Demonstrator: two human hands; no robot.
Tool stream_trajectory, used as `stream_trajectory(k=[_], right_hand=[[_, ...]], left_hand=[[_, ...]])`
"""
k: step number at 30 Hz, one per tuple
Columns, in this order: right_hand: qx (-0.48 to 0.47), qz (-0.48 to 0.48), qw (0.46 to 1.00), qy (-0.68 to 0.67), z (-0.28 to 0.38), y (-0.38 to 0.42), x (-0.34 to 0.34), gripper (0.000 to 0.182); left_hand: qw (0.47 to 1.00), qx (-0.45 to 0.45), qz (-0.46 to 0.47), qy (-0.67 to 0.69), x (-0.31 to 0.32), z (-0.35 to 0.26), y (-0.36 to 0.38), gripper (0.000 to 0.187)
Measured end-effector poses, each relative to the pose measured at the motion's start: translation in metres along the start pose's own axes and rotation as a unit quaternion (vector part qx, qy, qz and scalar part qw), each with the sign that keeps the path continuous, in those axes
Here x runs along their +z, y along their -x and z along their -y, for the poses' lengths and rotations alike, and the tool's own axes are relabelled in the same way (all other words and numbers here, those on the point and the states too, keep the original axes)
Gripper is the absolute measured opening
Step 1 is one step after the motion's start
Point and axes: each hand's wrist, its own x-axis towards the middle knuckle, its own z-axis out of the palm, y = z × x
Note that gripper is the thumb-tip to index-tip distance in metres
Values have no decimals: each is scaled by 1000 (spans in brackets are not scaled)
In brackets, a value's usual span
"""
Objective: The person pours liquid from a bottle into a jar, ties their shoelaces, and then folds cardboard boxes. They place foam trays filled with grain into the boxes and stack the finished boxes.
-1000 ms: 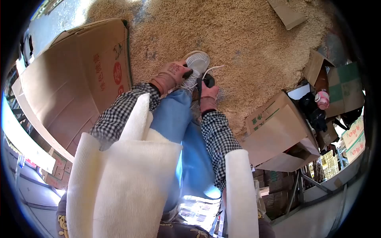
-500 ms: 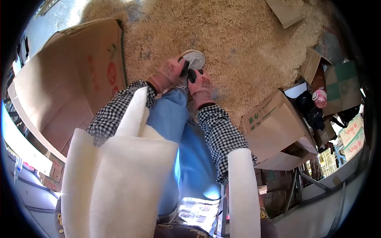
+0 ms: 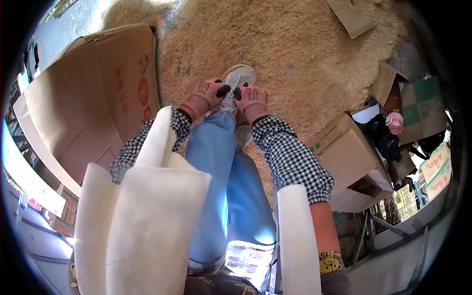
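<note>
A light grey-white shoe [image 3: 241,75] is on my foot, pointing away from me, below the cuff of my blue trousers [image 3: 211,140]. My left hand [image 3: 205,97], in a pink glove with black fingertips, is closed at the shoe's left side. My right hand [image 3: 251,98], gloved the same way, is closed at its right side. Between them, pale strands that look like shoelaces [image 3: 228,104] run over the top of the shoe; the fingers pinch at these, though the exact grip is partly hidden. My other shoe [image 3: 243,133] shows in part behind the right wrist.
Tan, shaggy material [image 3: 305,64] covers the floor. A large cardboard box [image 3: 93,93] stands at left, and an open carton [image 3: 346,157] at right. Beyond that carton are a pink-capped bottle [image 3: 395,122] and dark items. White padded pieces [image 3: 152,226] hang close to me.
My hands have moved slightly apart at the shoe. My right elbow has swung outward, baring part of the arm below the checked sleeve. The view has shifted slightly.
</note>
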Motion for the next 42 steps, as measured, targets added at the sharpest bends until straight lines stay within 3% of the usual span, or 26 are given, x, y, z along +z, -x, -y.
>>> stream_trajectory(k=[5, 8, 10, 11, 13, 17, 19, 20, 25, 27, 28, 30, 31, 33, 35, 37, 38, 39, 41, 42], right_hand=[[-46, -7, 997, 65, -5, -2, 1, 37], [-43, 118, 991, 45, -1, -21, -9, 38], [-20, 163, 986, 4, -7, -33, -18, 39], [3, 211, 977, -36, -10, -35, -20, 39], [-8, 187, 982, -23, -8, -33, -23, 43], [-18, 218, 976, 12, -8, -31, -25, 50], [57, 241, 966, -67, -6, -40, -20, 56], [70, 235, 964, -101, -6, -34, -34, 64], [127, 292, 930, -185, -25, -53, -15, 68], [23, 330, 845, -421, -40, -39, -18, 51], [23, 331, 845, -420, -43, -35, -14, 51], [-109, 248, 847, -457, -45, -32, -5, 40], [-109, 250, 847, -457, -42, -31, -4, 40], [25, 236, 822, -518, -40, -30, -4, 37], [46, 284, 810, -512, -37, -26, -10, 36], [199, 276, 677, -652, -28, -17, -15, 33], [189, 280, 628, -701, -30, -13, -5, 35], [194, 274, 630, -700, -32, -1, 3, 35], [241, 28, 519, -820, -19, 36, -2, 38], [232, -11, 465, -854, -21, 50, 19, 38]], left_hand=[[997, -34, -54, 48, 2, -15, 5, 25], [999, -4, -40, -17, -12, -23, 3, 27], [994, -13, 79, -77, -21, -25, -4, 40], [994, -13, 77, -77, -21, -24, -8, 40], [991, 43, 59, -111, -23, -22, -15, 29], [983, 67, 78, -153, -25, -26, -21, 28], [986, 44, 66, -149, -25, -26, -21, 26], [985, 42, 69, -151, -22, -22, -18, 26], [998, 15, -35, -56, -7, -18, -8, 29], [998, -4, -44, -43, -9, -25, -4, 30], [998, -24, -53, -32, -10, -28, 0, 30], [997, -8, -74, -37, -11, -34, 7, 31], [995, 12, -90, -41, -12, -39, 12, 32], [995, 6, -80, -57, -15, -46, 11, 33], [992, 21, 6, -125, -12, -45, 0, 31], [990, 30, 34, -135, -15, -43, -6, 30], [986, 41, 63, -150, -18, -45, -6, 30], [986, 47, 60, -146, -23, -51, 1, 30], [989, -108, 61, -82, -38, -61, 26, 27], [994, -98, 4, -45, -33, -57, 48, 36]])
